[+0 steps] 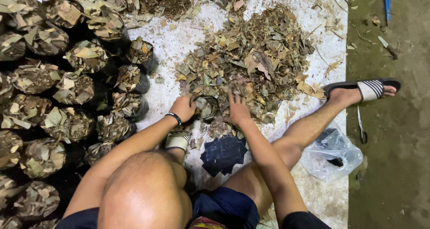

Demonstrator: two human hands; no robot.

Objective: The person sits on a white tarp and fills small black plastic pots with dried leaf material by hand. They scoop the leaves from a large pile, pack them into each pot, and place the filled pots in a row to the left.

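Floor: you sit on a white sheet (170,45) spread over the ground, with bare dirt floor to your right.
Bag: the small black bag (206,107) stands between your hands at the near edge of the leaf pile (251,54), touching it.
Direction: its mouth points up and its long axis looks upright, though leaves hide its sides.
Left hand (182,107): fingers curled on the bag's rim.
Right hand (237,110): fingers spread, pressed into leaves.
Technique: I judge you should hold the rim open and steady, raking small handfuls in.
Around: filled bags (74,88) stand in rows at your left; flat black bags (223,154) lie by your knees.
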